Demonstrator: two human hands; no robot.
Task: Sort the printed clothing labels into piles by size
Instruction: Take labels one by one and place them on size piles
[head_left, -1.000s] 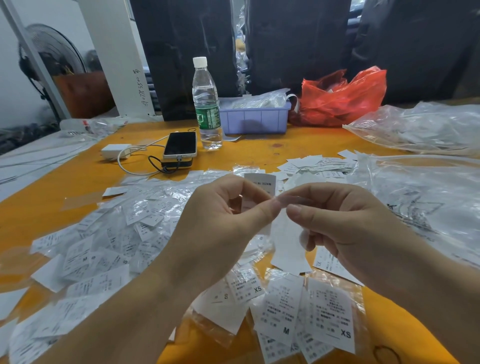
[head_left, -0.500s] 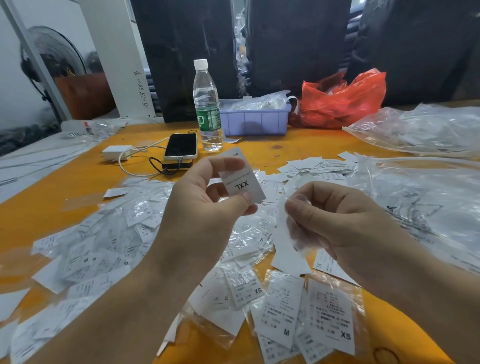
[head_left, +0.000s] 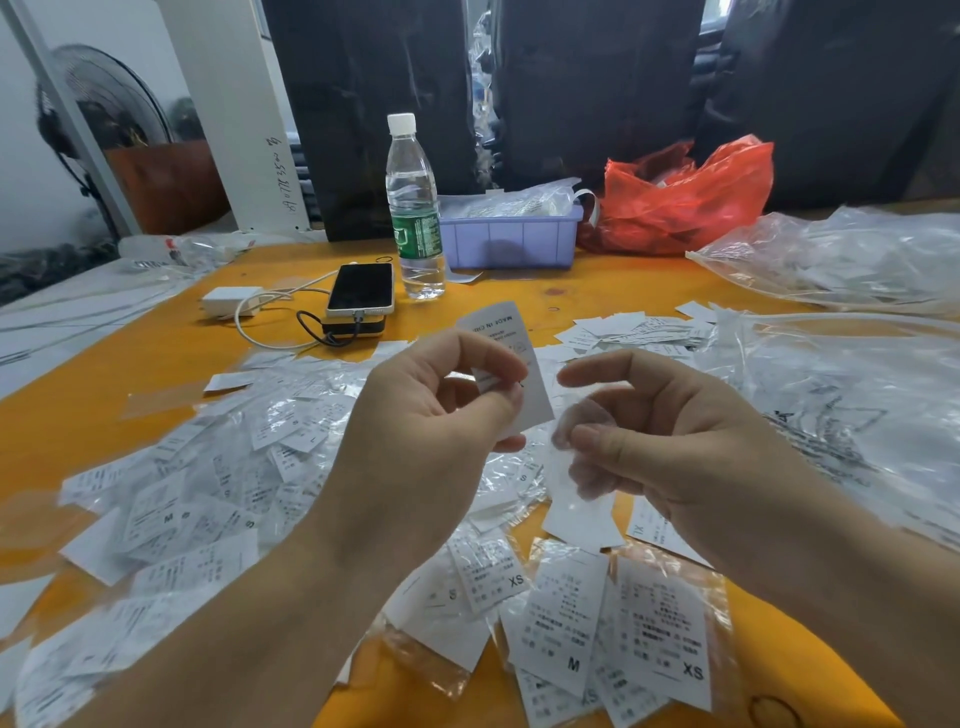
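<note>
The left hand (head_left: 415, 441) pinches one label (head_left: 506, 364) between thumb and fingers at mid-frame; half a second ago it showed XXL, now it is turned to its "MADE IN" side. The right hand (head_left: 670, 441) pinches the emptied clear sleeve (head_left: 576, 467) just beside it. Likely next: the XXL pile, though I cannot tell which among the label heaps (head_left: 208, 493) at left.

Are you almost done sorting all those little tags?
Not nearly. A few labels lie grouped farther back. The left hand pinches one label, and the right hand holds its clear sleeve. A big mixed heap is left.
</note>
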